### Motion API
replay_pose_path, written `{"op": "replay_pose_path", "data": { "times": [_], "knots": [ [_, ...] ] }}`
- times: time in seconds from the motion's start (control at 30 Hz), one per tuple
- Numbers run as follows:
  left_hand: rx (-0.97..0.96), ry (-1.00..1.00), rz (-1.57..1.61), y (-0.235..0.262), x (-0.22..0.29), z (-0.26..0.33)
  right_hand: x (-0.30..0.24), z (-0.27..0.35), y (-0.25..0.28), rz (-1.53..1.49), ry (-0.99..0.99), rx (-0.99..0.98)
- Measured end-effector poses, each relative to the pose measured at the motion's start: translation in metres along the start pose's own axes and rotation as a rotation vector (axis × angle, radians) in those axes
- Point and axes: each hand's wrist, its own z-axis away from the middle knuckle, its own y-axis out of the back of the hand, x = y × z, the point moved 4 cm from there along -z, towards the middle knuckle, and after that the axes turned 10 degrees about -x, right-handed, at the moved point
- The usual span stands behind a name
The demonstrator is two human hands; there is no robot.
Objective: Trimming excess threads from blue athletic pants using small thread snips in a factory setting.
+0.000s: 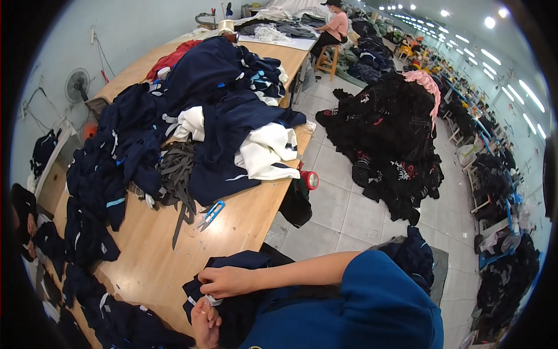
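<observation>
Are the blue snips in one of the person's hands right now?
No, the blue snips lie alone on the table, apart from both hands.

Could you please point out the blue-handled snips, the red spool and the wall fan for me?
Snips (213, 213): head view, on the blue handle.
Red spool (310, 180): head view, on its round end, at the table edge.
Fan (77, 85): head view, on the grille.

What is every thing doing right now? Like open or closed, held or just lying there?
Left hand: pinching the dark garment's edge.
Right hand: gripping the same garment.
Dark garment: held, bunched at the table edge.
Blue snips: lying untouched on the table.
Clothes pile: heaped, unfolded.
Fan: too blurred to tell if spinning.
</observation>
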Motion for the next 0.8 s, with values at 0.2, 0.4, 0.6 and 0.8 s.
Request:
{"op": "replay_pose_path", "data": {
  "times": [0.2,0.4,0.6,0.8],
  "knots": [
    [-0.018,0.022,0.548,0.014,-0.015,-0.003,0.02,0.003,-0.008,-0.398,-0.265,0.075],
    [0.189,-0.145,-0.25,-0.001,0.001,-0.002,0.013,-0.001,-0.007,-0.254,-0.176,-0.071],
    [0.195,-0.19,-0.426,-0.02,0.019,-0.002,0.003,-0.015,0.016,-0.039,-0.2,-0.31],
    [0.126,-0.087,-0.666,-0.027,0.031,0.027,0.035,-0.018,0.05,0.167,-0.147,-0.608]
  ]
}}
